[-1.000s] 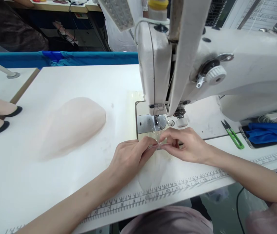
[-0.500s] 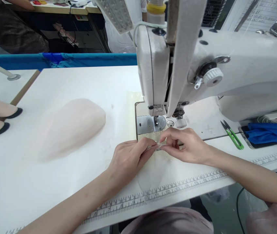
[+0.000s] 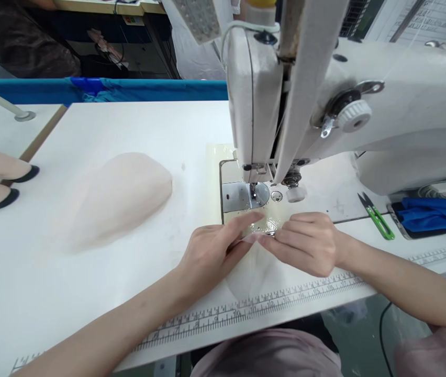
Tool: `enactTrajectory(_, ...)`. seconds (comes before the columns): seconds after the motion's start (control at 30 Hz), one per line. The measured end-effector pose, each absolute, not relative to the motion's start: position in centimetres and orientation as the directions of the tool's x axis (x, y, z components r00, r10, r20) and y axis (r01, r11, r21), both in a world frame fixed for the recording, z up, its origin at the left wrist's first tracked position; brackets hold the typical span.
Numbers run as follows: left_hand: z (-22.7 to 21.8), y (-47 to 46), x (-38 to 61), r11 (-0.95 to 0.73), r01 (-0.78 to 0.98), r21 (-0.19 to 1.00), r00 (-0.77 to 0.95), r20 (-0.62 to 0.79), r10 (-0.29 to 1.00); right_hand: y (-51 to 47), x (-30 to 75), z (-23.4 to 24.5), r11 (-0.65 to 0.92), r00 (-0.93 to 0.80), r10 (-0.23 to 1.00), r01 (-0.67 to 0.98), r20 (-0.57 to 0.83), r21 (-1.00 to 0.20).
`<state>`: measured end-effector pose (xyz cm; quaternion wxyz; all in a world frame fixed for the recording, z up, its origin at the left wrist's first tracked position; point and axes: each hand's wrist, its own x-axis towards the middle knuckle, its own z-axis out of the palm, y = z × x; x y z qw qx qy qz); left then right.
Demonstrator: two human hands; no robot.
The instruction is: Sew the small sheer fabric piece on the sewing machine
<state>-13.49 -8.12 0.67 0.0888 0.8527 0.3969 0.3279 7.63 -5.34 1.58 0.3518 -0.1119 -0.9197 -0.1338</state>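
A thin, see-through piece of fabric (image 3: 246, 280) hangs over the table's near edge strip, its upper edge between my two hands. My left hand (image 3: 205, 254) pinches that edge from the left, with a finger stretched out above it. My right hand (image 3: 309, 243) is closed, its fingers curled and its thumb tip at the fabric's edge. Both hands sit just in front of the sewing machine (image 3: 252, 99), near its metal needle plate (image 3: 234, 198). The presser foot (image 3: 253, 192) stands behind my fingertips, with no fabric visible under it.
Sheer beige fabric (image 3: 129, 193) lies on the left of the white table. Green thread snips (image 3: 380, 220), a blue cloth (image 3: 431, 213) and a phone (image 3: 401, 224) lie at right. A printed ruler (image 3: 238, 315) runs along the front edge. Two beige forms with black bands (image 3: 1, 162) jut in at left.
My right hand has turned and curled its fingers, drawing slightly right and down. A finger of my left hand has lifted off the fabric's edge. The whole view has shifted a little.
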Motion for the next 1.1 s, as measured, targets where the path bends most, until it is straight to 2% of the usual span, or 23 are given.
enactTrajectory(0.03,0.7,-8.1,-13.5,-0.695,0.597,0.4,0.484,0.511,0.71,-5.4,7.7,1.7,0.934,-0.737,0.063,0.281,0.673,0.22)
enactTrajectory(0.1,0.8,-8.2,-13.5,-0.721,0.569,0.395,0.484,0.547,0.683,-5.4,7.7,1.8,0.934,-0.737,0.024,0.258,0.675,0.248)
enactTrajectory(0.17,0.8,-8.3,-13.6,-0.681,0.576,0.453,0.454,0.516,0.727,-5.4,7.8,1.8,0.944,-0.726,0.084,0.278,0.682,0.18)
enactTrajectory(0.23,0.8,-8.3,-13.6,-0.586,0.607,0.538,0.432,0.395,0.811,-5.4,7.7,1.7,0.948,-0.711,0.266,0.315,0.651,-0.043)
enactTrajectory(0.3,0.6,-8.1,-13.5,-0.502,0.663,0.555,0.419,0.281,0.864,-5.1,7.5,1.4,0.866,-0.689,0.497,0.353,0.527,-0.356)
enactTrajectory(0.33,0.5,-8.0,-13.4,-0.484,0.702,0.523,0.412,0.258,0.874,-4.9,7.3,1.2,0.792,-0.674,0.59,0.375,0.445,-0.482)
enactTrajectory(0.4,0.2,-7.7,-13.3,-0.474,0.78,0.41,0.389,0.275,0.879,-4.5,7.0,0.8,0.66,-0.632,0.712,0.455,0.306,-0.598)
enactTrajectory(0.53,0.0,-7.2,-13.0,-0.497,0.848,0.184,0.394,0.407,0.824,-3.8,6.4,0.3,0.538,-0.544,0.822,0.649,0.165,-0.539)
enactTrajectory(0.63,0.3,-7.3,-13.0,-0.602,0.798,-0.035,0.523,0.538,0.661,-3.5,6.2,0.3,0.505,-0.525,0.843,0.693,0.12,-0.515)
enactTrajectory(0.73,0.6,-7.8,-13.0,-0.643,0.743,-0.183,0.614,0.568,0.548,-3.4,6.1,0.3,0.475,-0.502,0.859,0.712,0.098,-0.517)
enactTrajectory(0.83,0.7,-8.5,-12.9,-0.651,0.727,-0.219,0.648,0.535,0.543,-3.3,6.1,0.4,0.454,-0.473,0.876,0.739,0.097,-0.498)
enactTrajectory(0.9,0.6,-8.7,-12.9,-0.653,0.728,-0.208,0.654,0.498,0.57,-3.0,6.2,0.5,0.465,-0.472,0.876,0.766,0.104,-0.443)
enactTrajectory(1.1,0.5,-7.9,-13.1,-0.669,0.733,-0.12,0.642,0.444,0.624,-3.0,7.3,1.2,0.495,-0.476,0.837,0.869,0.27,-0.004)
